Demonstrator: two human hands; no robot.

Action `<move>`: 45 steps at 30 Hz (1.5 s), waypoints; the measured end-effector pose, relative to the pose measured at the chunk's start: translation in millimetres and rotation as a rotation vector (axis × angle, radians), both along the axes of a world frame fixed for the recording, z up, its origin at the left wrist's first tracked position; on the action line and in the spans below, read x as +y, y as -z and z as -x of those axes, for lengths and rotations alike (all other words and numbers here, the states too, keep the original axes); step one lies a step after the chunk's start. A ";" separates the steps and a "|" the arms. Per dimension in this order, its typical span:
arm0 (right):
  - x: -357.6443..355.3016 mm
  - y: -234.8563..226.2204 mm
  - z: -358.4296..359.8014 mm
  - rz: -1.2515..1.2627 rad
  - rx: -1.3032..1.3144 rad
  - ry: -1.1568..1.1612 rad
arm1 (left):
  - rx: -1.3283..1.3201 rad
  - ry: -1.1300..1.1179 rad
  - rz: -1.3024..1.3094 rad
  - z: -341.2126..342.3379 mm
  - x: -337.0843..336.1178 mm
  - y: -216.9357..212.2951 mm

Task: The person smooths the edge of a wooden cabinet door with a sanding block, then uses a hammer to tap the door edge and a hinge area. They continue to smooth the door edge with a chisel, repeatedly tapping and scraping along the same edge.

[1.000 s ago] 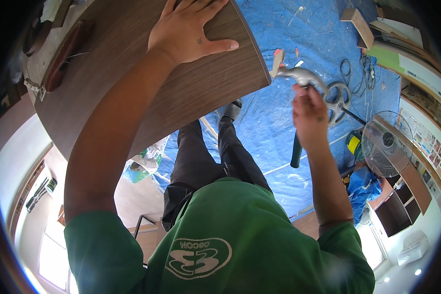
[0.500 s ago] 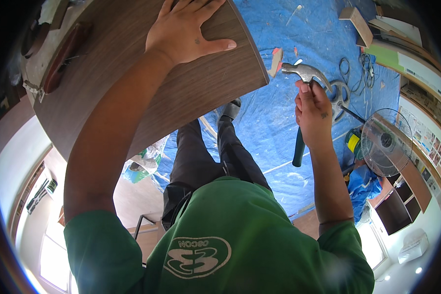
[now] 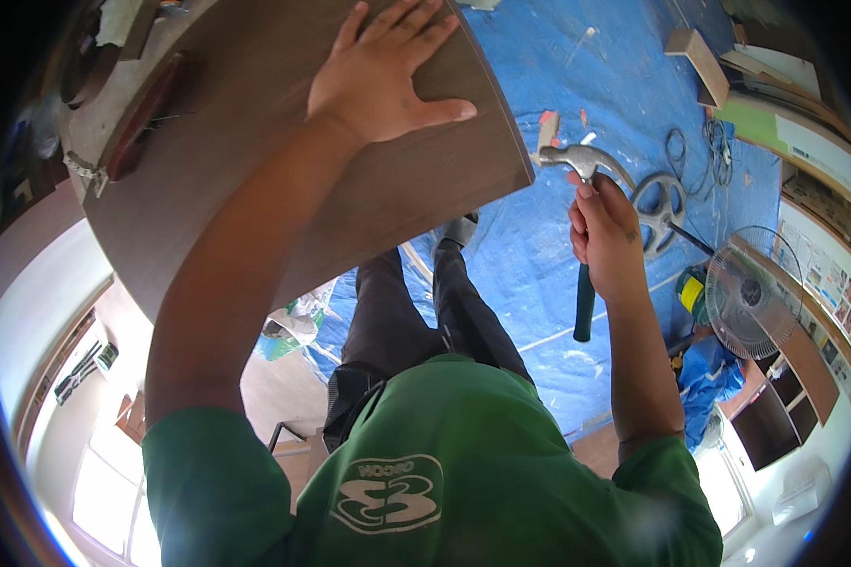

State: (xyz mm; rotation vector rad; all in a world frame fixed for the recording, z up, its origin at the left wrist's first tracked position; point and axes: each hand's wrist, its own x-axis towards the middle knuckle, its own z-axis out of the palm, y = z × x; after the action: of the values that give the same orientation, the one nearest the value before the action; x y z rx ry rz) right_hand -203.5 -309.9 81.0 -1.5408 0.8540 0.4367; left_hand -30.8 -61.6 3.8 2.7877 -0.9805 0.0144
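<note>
My left hand (image 3: 373,85) lies flat with fingers spread on a brown wood-grain board (image 3: 246,151), close to its right edge. In my right hand (image 3: 607,227) is a claw hammer (image 3: 584,302), gripped high on its dark green handle just under the metal head. The hammer's head is up, its striking face toward the board's right corner, close by in the picture. Whether the head touches the edge I cannot tell, though a small gap seems to show.
A blue tarp (image 3: 558,274) covers the floor. Right of me are a standing fan (image 3: 752,293) with a grey round base, coiled cords (image 3: 719,156), a wooden offcut (image 3: 698,64) and a blue bag (image 3: 709,383). A plastic bag (image 3: 298,321) lies below the board.
The whole view has shifted, so the board and both hands appear slightly lower and farther right. My left hand stays on the board; my right hand keeps the hammer, now nearer the board's corner.
</note>
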 end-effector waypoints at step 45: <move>-37.4 -16.8 24.3 0.041 0.043 -0.130 | 0.115 -0.030 -0.011 -2.9 -1.1 -11.2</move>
State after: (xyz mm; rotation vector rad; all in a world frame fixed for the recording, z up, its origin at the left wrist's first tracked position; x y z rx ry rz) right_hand -227.8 -347.4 97.8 -1.6363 0.8025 0.5509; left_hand -27.9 -62.7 14.9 2.7774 -0.9133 -0.1455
